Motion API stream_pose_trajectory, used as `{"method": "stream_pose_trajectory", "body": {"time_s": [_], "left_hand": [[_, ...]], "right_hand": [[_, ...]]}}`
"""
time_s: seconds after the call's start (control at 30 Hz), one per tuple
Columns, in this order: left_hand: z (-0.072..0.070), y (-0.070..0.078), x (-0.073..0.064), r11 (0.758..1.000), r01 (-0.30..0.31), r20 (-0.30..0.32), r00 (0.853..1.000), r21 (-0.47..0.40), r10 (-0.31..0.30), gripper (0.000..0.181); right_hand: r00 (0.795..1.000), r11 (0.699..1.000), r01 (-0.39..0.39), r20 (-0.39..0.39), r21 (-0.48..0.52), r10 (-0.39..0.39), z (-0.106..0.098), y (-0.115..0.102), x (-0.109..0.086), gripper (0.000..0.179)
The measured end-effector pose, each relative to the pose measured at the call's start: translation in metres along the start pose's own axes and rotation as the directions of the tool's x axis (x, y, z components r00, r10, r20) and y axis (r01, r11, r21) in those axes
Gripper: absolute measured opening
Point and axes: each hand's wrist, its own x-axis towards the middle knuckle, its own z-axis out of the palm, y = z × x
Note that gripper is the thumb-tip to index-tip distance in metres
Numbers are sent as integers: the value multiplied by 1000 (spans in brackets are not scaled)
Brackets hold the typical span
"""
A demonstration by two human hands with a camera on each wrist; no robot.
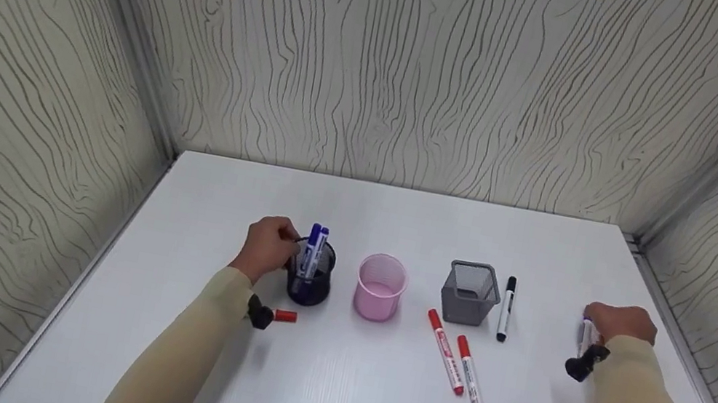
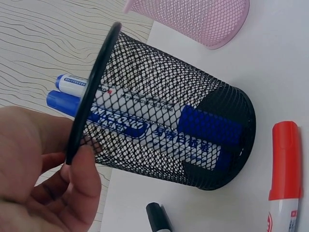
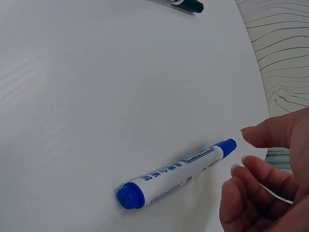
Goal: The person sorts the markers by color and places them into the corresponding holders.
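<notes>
My left hand (image 1: 268, 244) grips the rim of a black mesh pen cup (image 1: 307, 292), thumb and fingers on either side of the rim in the left wrist view. Two blue-and-white markers (image 2: 159, 130) stand inside the cup, their upper ends sticking out past the rim. At the far right of the table is my right hand (image 1: 622, 322), beside a lying blue-capped whiteboard marker (image 3: 178, 174). Its thumb and fingers are spread apart around the marker's far end in the right wrist view, with a small gap to the marker.
A pink mesh cup (image 1: 378, 301) and a grey square mesh holder (image 1: 467, 306) stand in the middle. Two red markers (image 1: 445, 353) and a black-capped marker (image 1: 506, 309) lie near them. Beside the black cup are another red marker (image 2: 285, 169) and a dark-capped marker (image 2: 157, 217).
</notes>
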Motion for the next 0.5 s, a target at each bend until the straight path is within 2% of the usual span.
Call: {"method": "stream_pose_trajectory", "body": {"time_s": [0.13,0.3,0.4,0.5], "left_hand": [[0,0,0,1000,-1,3,1000,5,1,11],[-1,0,1,1000,2,0,1000,-9,-2,10],[-1,-1,2,1000,-11,-2,1000,-12,11,9],[0,-3,3,1000,-28,-10,1000,-3,28,8]], "right_hand": [[1000,1000,-18,19,-25,19,3,4,-6,62],[998,998,-55,24,2,55,12,10,-3,65],[997,997,-78,-2,14,78,17,13,0,57],[997,996,-81,10,23,81,17,20,8,41]]}}
